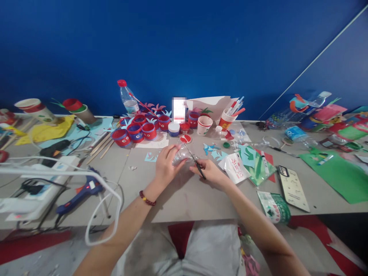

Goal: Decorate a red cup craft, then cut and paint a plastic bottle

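Observation:
My left hand (167, 163), a beaded bracelet on its wrist, is wrapped round a clear plastic bottle piece (181, 153). My right hand (211, 173) is closed on a pair of scissors (199, 169) with dark handles. Their blades point up and to the left, against the clear plastic; whether they are open or closed is hard to make out. Just beyond the plastic lies a round red-and-white lid (185, 139). Behind it stand a small red paint pot (184, 128) and a white-lidded jar (174, 129). Blue paper cut-outs (212, 149) lie near my right hand.
Several red-and-blue cups (135, 132) with eyes stand at the back, beside a bottle (128, 97). A paper cup (204, 125) and a cup of pens (228, 119) are to their right. At left lie a glue gun (82, 193) and white cables; at right, a phone (293, 188).

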